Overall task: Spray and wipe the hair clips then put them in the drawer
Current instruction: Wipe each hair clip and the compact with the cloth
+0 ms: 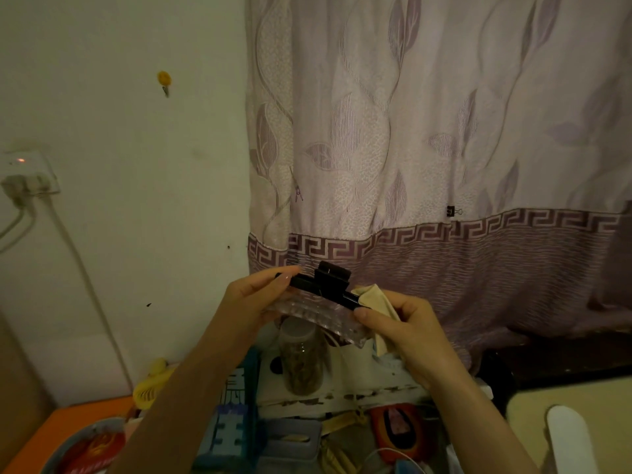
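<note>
A long hair clip with a clear ridged body and a black spring mechanism on top is held up in front of the curtain. My left hand grips its left end, thumb under and fingers over the black bar. My right hand holds a beige cloth against the clip's right end, thumb pressing near the clear edge. No spray bottle or drawer can be picked out in the head view.
Below the hands stands a clear jar with brown contents on a cluttered white shelf. A yellow fan, blue boxes and an orange surface lie lower left. A patterned curtain hangs behind; wall sockets at left.
</note>
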`<state>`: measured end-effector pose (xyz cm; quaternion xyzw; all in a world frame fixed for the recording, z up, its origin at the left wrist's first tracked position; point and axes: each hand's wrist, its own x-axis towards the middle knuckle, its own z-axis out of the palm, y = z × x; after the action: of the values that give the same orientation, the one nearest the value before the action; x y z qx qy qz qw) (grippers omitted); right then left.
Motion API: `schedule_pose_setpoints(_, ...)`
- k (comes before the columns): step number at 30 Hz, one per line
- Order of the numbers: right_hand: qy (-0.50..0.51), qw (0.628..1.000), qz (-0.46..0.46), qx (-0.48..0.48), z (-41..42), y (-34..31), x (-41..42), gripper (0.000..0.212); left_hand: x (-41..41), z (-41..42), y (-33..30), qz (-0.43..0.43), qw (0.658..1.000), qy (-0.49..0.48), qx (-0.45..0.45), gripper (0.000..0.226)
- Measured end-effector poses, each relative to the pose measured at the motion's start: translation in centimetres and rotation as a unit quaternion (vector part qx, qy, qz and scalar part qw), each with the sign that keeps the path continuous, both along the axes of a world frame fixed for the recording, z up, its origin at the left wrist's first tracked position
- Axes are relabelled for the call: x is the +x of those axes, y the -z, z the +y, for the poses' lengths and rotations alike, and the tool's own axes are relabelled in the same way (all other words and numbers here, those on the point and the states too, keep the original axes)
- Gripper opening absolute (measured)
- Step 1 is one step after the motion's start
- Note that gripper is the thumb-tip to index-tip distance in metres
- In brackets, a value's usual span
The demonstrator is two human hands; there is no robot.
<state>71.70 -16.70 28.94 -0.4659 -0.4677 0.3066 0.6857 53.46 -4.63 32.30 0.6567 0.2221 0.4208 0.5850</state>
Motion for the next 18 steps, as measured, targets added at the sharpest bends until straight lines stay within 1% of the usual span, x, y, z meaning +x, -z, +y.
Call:
schedule_pose_setpoints(2,0.020,1.000,-0.004,0.016,0.1,0.3,-0.1,0.020,0.3,0.1,0.0,0.001,1.000,-0.019,-0.005,0.037)
schedule_pose_setpoints(5,0.064,0.996,-0.036,0.050,0.3,0.8,-0.6,0.021,0.8,-0.4,-0.1,-0.003,0.998,-0.058,0.000,0.047)
schedule_pose_setpoints(9,0.127,0.985,-0.089,0.074,0.7,1.6,-1.2,0.025,1.3,-1.2,-0.4,-0.045,0.995,-0.092,-0.009,0.048)
schedule_pose_setpoints(11,0.158,0.978,-0.105,0.082,0.7,1.9,-1.5,0.030,1.5,-1.7,-0.3,-0.034,0.994,-0.102,0.026,0.053)
schedule_pose_setpoints(13,0.196,0.970,-0.114,0.091,0.7,2.1,-1.8,0.036,1.7,-2.5,-0.1,-0.029,0.990,-0.106,0.086,0.065)
schedule_pose_setpoints(16,0.256,0.949,-0.156,0.098,0.9,2.7,-2.3,0.033,2.0,-3.5,0.4,0.002,0.971,-0.138,0.195,0.074)
schedule_pose_setpoints(18,0.276,0.940,-0.171,0.102,1.1,3.0,-2.7,0.034,2.3,-3.9,1.0,0.030,0.957,-0.159,0.241,0.077)
